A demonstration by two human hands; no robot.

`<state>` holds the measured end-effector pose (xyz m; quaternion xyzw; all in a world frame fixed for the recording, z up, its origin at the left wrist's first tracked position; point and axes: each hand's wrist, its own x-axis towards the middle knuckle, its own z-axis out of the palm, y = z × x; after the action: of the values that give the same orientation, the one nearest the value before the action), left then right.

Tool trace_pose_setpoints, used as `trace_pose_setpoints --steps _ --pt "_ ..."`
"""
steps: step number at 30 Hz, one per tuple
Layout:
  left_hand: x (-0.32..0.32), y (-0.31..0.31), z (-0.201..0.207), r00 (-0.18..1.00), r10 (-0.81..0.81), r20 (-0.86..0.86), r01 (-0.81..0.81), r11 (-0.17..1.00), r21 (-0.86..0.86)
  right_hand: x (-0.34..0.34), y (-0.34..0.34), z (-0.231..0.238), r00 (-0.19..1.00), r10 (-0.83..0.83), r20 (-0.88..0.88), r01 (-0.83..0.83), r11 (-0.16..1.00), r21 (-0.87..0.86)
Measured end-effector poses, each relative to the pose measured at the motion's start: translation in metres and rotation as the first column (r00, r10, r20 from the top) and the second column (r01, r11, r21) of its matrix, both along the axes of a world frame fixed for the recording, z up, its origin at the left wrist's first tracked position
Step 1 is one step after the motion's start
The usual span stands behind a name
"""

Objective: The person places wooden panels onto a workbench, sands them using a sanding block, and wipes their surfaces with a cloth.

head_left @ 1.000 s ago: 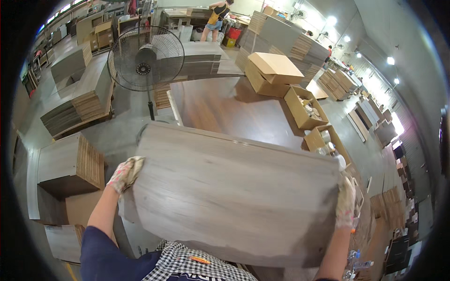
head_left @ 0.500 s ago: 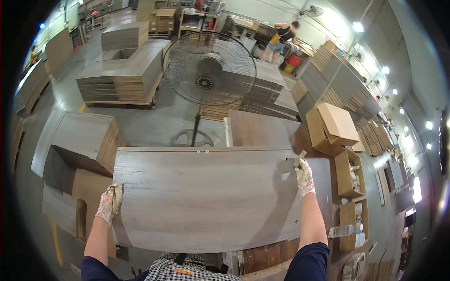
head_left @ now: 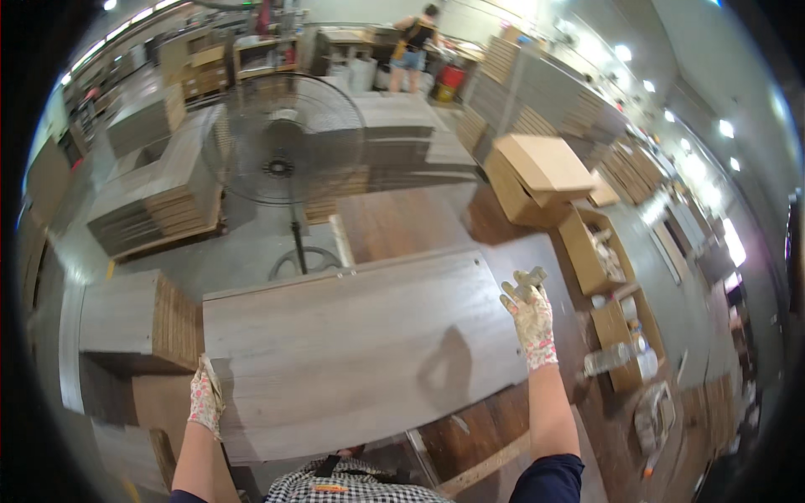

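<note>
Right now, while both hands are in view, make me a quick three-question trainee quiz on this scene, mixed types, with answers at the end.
1. Multiple choice: which side's hand has the small grey block in its grip?
A. Left
B. Right
C. Neither

2. True or false: the standing fan is between the person and the grey panel.

3. Fill in the blank: the left hand is at the grey panel's ____ edge.

Key:
1. B, the right hand.
2. False; the standing fan is beyond the panel's far edge.
3. left
</note>
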<state>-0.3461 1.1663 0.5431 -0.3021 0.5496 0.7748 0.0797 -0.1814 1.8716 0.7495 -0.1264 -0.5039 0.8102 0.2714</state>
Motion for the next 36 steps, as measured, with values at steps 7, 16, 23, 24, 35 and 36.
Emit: trace_pose_setpoints --steps 7,16,23,24,35,36 --pt "-0.037 0.09 -0.017 0.991 -0.13 0.018 0.131 0.985 -0.111 0.242 -0.076 0.014 0.939 -0.336 -0.069 0.333 0.942 -0.054" --pt "-0.058 0.193 -0.02 0.916 -0.397 0.056 0.401 0.911 -0.097 0.437 -0.192 -0.007 0.502 -0.832 0.235 0.838 0.536 0.107" --pt "-0.036 0.217 0.083 0.89 -0.288 -0.352 0.238 0.954 -0.179 0.521 -0.201 -0.011 0.197 -0.926 0.322 0.758 0.352 0.549" --pt "-0.018 0.223 0.116 0.785 -0.389 -0.483 0.328 0.921 -0.209 0.539 -0.203 -0.01 0.211 -0.922 0.324 0.796 0.354 0.49" --pt "0.383 0.552 0.167 -0.621 -0.775 -0.114 -0.008 0.152 -0.988 0.66 -0.214 -0.048 0.205 -0.965 0.165 0.892 0.254 0.373" --pt "0.417 0.572 0.167 -0.504 -0.86 0.084 -0.176 0.007 -0.984 0.668 -0.217 -0.048 0.177 -0.972 0.155 0.897 0.224 0.382"
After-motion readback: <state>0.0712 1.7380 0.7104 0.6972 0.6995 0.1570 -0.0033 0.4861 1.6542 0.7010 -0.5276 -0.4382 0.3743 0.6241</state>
